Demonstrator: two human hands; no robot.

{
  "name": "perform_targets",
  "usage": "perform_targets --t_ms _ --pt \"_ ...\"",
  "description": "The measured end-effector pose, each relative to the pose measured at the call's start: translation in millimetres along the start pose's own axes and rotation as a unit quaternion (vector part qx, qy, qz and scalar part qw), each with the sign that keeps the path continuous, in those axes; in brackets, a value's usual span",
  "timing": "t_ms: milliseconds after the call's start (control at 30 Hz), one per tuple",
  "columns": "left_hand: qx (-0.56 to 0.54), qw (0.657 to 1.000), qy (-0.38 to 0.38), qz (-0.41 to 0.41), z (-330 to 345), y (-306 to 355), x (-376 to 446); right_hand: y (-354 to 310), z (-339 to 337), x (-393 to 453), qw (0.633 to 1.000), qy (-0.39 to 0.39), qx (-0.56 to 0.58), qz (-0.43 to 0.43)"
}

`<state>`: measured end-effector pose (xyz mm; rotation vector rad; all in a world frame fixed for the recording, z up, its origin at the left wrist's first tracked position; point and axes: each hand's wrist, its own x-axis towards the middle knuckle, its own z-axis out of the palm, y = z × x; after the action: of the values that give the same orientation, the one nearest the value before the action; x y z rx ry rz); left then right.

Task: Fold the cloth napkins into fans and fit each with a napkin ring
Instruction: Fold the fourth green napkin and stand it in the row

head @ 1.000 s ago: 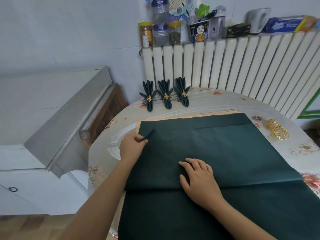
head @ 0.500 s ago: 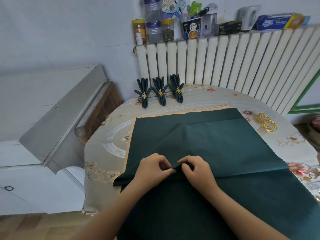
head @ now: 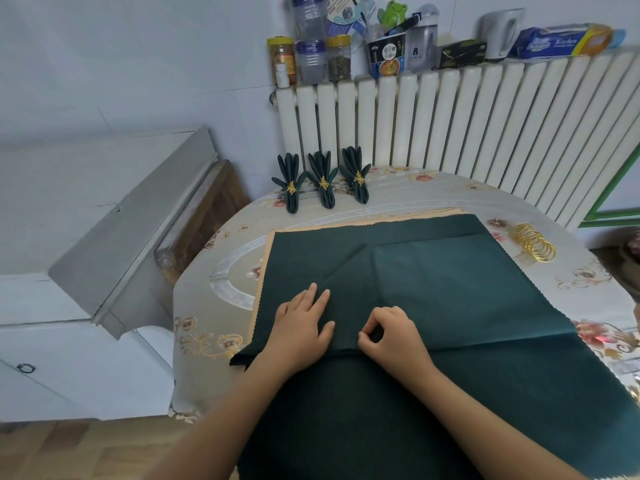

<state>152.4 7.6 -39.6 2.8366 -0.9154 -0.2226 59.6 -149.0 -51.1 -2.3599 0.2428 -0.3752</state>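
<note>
A large dark green cloth napkin (head: 433, 289) lies spread on the round table, with its near part folded over along a crease in front of me. My left hand (head: 303, 329) lies flat on the folded layer, fingers straight, pressing it down. My right hand (head: 391, 336) pinches the fold's edge between thumb and forefinger. Three finished green fan napkins (head: 323, 181), each with a gold ring, lean in a row at the table's far edge. A pile of gold napkin rings (head: 533, 241) lies to the right of the cloth.
The table (head: 207, 327) has a floral cover, and an orange mat edge (head: 266, 244) shows under the cloth. A white radiator (head: 485, 133) behind holds jars, bottles and boxes. A grey cabinet (head: 114, 220) stands at the left.
My left hand moved from the cloth's far left corner to the near fold, and has now flattened on it. My right hand shifted slightly right and keeps pinching the fold edge.
</note>
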Motion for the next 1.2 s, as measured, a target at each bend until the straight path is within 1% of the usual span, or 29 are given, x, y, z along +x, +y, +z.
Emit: perform_targets --t_ms 167,233,300,333,433,500,600,700,800,900,1033,1200 --pt "0.003 0.999 -0.027 -0.017 10 2 -2 2 3 -1 1.0 -0.003 -0.016 -0.002" --pt "0.009 0.999 -0.032 -0.02 13 2 -3 4 7 -3 0.999 0.019 -0.036 -0.008" --pt "0.011 0.999 -0.041 -0.023 13 2 -4 5 7 -7 0.992 0.075 -0.097 -0.04" --pt "0.011 0.999 -0.044 -0.025 12 2 -2 5 5 -9 0.985 0.091 -0.134 -0.061" --pt "0.007 0.998 -0.06 -0.032 11 5 -1 6 -3 -18 0.965 0.099 -0.218 -0.103" --pt "0.005 0.996 -0.074 -0.045 9 8 1 14 -6 -24 0.963 0.101 -0.225 -0.105" --pt "0.01 0.994 -0.093 -0.054 5 19 12 20 -7 -26 0.974 0.078 -0.198 -0.074" --pt "0.01 0.995 -0.101 -0.008 4 39 36 20 -9 -23 0.974 0.06 -0.203 -0.074" --pt "0.008 0.996 -0.084 0.031 7 52 67 22 -15 -18 0.976 0.044 -0.198 -0.075" --pt "0.006 0.998 -0.066 0.018 6 57 92 25 -19 -10 0.978 0.015 -0.188 -0.083" --pt "-0.003 0.999 -0.045 -0.004 8 60 105 27 -28 1 0.979 -0.076 -0.168 -0.085" --pt "-0.01 1.0 -0.009 -0.011 15 61 102 24 -39 8 0.972 -0.127 -0.16 -0.117"
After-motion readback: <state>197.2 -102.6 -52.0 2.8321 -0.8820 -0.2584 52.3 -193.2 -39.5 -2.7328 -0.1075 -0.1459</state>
